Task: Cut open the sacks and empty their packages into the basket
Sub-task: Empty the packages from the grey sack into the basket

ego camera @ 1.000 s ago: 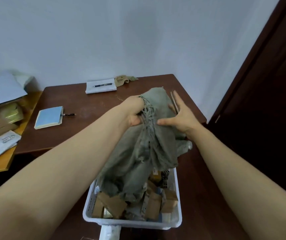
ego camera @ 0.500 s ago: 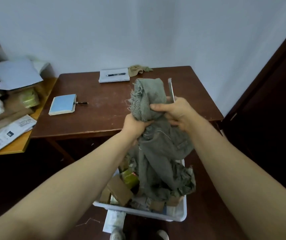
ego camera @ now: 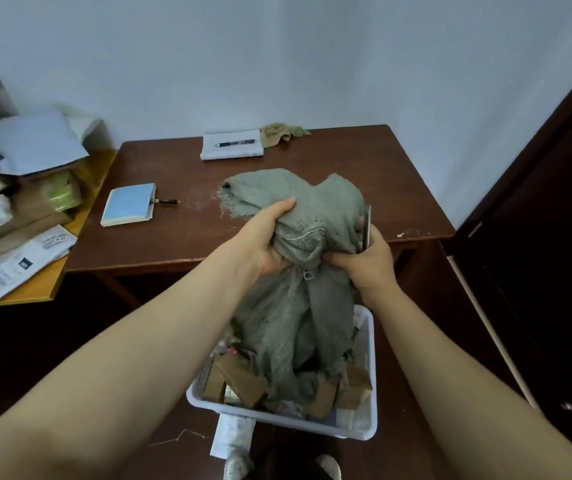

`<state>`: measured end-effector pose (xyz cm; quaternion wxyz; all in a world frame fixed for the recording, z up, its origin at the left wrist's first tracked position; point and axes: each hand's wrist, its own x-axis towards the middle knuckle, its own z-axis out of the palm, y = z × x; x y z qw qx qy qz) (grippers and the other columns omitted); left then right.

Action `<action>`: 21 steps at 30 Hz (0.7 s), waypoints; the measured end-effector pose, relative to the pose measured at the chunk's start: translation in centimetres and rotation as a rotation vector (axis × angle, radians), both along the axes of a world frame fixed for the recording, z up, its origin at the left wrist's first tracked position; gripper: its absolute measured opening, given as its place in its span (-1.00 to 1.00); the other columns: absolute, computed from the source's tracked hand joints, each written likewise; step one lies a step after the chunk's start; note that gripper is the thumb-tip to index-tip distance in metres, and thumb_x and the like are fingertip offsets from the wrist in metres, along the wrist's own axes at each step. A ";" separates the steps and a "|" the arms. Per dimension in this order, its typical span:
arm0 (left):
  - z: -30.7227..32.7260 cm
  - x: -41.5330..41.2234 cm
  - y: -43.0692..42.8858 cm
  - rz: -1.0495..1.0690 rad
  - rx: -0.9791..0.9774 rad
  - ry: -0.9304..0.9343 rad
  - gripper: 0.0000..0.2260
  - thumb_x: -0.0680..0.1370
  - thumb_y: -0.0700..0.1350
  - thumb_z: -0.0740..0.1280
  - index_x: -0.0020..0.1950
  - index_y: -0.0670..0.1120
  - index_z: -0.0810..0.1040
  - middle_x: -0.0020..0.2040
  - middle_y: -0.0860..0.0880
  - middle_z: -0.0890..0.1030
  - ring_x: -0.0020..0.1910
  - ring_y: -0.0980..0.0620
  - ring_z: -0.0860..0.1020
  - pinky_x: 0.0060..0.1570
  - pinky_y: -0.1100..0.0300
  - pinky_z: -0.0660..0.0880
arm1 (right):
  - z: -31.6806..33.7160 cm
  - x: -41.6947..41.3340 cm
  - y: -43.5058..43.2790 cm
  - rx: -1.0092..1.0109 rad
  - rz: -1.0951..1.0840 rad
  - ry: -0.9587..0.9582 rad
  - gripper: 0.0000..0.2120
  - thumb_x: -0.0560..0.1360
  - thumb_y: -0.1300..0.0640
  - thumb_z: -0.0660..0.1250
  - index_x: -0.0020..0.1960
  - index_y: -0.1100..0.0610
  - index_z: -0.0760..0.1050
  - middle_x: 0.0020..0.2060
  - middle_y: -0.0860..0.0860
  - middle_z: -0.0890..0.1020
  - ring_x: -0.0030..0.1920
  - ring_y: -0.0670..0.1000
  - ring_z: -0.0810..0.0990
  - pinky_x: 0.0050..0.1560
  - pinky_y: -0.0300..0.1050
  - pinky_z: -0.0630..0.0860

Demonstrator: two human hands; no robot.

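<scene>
The left hand (ego camera: 270,237) has climbed higher on the grey sack (ego camera: 295,202); it and the right hand (ego camera: 371,261) both clutch it. Lower centre, the white basket (ego camera: 277,419) holds brown packages (ego camera: 243,379).

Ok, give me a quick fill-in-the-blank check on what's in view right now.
1. The left hand and right hand both grip the grey ____.
2. It hangs over the ____ basket holding brown packages.
3. On the table, the pen lies on a white ____.
Missing words: sack; white; notepad.
</scene>
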<state>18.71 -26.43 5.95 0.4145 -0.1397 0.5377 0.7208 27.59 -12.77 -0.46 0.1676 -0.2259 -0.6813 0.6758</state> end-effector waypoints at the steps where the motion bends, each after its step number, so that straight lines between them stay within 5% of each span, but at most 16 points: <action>1: -0.4 -0.5 -0.5 0.040 -0.116 0.075 -0.55 0.41 0.07 0.46 0.20 -0.14 0.54 0.07 -0.11 0.65 -0.01 -0.08 0.61 -0.07 0.04 0.55 | 0.2 -0.1 0.2 0.012 -0.018 -0.001 -0.33 0.26 0.42 0.52 0.31 0.14 0.43 0.10 -0.01 0.62 0.04 -0.09 0.62 -0.08 -0.29 0.58; 3: -1.7 -1.2 -1.9 0.117 -0.590 0.398 -0.11 0.21 0.12 0.59 0.43 -0.12 0.31 0.34 -0.15 0.46 0.24 -0.11 0.48 0.13 0.02 0.48 | 0.9 -0.3 0.5 0.056 -0.002 -0.002 -0.30 0.27 0.43 0.51 0.33 0.12 0.38 0.06 -0.08 0.60 -0.02 -0.21 0.58 -0.09 -0.38 0.55; 5: -2.3 -1.2 -3.2 0.126 -0.889 0.909 0.00 0.29 -0.03 0.56 0.55 -0.01 0.01 0.50 -0.18 0.15 0.45 -0.14 0.18 0.40 0.01 0.22 | 1.8 -0.5 0.7 0.132 0.044 -0.006 -0.32 0.25 0.44 0.51 0.30 0.11 0.41 0.01 -0.11 0.59 -0.08 -0.29 0.57 -0.08 -0.40 0.55; 7: -2.3 -0.6 -3.8 -0.139 -0.578 1.115 -0.06 0.31 -0.20 0.44 0.55 0.10 -0.02 0.50 -0.08 0.14 0.45 -0.05 0.20 0.41 0.05 0.22 | 2.6 -0.7 0.7 0.168 0.074 0.001 -0.39 0.25 0.46 0.50 0.13 -0.02 0.43 -0.09 -0.18 0.57 -0.20 -0.39 0.55 -0.19 -0.49 0.49; 9: -2.9 -0.1 -3.5 -0.574 -0.315 0.903 0.03 0.35 -0.24 0.49 0.55 0.10 -0.18 0.39 0.12 0.26 0.31 0.14 0.36 0.28 0.17 0.36 | 3.1 -1.2 0.4 0.148 0.112 0.017 -0.40 0.25 0.49 0.49 -0.03 -0.12 0.39 -0.15 -0.22 0.55 -0.24 -0.41 0.56 -0.23 -0.47 0.48; 11: -4.2 0.3 -2.6 -0.728 -0.350 0.890 0.26 0.23 0.00 0.63 0.50 0.14 -0.36 0.41 0.19 0.27 0.35 0.18 0.33 0.32 0.14 0.36 | 3.4 -1.6 -0.1 0.115 0.142 0.050 -0.41 0.25 0.50 0.48 -0.05 -0.11 0.39 -0.14 -0.18 0.58 -0.19 -0.30 0.59 -0.21 -0.39 0.52; 13: -5.1 1.1 -1.3 -0.523 -0.527 1.021 0.19 0.19 0.16 0.60 0.54 0.13 -0.19 0.38 0.11 0.38 0.33 0.09 0.39 0.27 0.07 0.41 | 3.8 -1.8 -0.6 0.100 0.167 0.052 -0.43 0.26 0.49 0.49 0.02 -0.06 0.41 -0.13 -0.15 0.59 -0.16 -0.26 0.59 -0.20 -0.36 0.54; 15: -5.4 1.4 -0.6 -0.239 -0.704 1.132 -0.30 0.37 0.07 0.47 0.44 0.05 0.27 0.21 0.02 0.55 0.18 -0.03 0.51 0.10 0.09 0.47 | 4.3 -1.9 -0.4 0.121 0.200 0.013 -0.37 0.23 0.38 0.56 0.21 0.09 0.42 -0.05 -0.06 0.61 -0.07 -0.19 0.60 -0.04 -0.24 0.59; 17: -5.8 0.9 -0.5 -0.122 -0.800 1.096 -0.64 0.43 0.05 0.36 0.20 -0.01 0.51 0.10 -0.07 0.62 0.09 -0.13 0.56 0.05 0.02 0.51 | 5.0 -1.7 0.6 0.205 0.222 -0.058 -0.04 0.13 0.14 0.65 0.44 0.06 0.27 0.16 0.04 0.57 0.12 -0.04 0.59 0.15 0.01 0.56; 21: -5.4 -0.2 -1.3 0.124 -0.534 0.749 -0.71 0.36 -0.10 0.50 0.04 -0.10 0.59 0.01 -0.10 0.65 0.00 -0.10 0.61 0.05 -0.05 0.56 | 5.2 1.1 3.5 0.266 0.222 -0.104 0.22 0.13 0.14 0.66 0.55 -0.09 -0.05 0.34 -0.22 0.31 0.27 -0.29 0.35 0.32 -0.11 0.37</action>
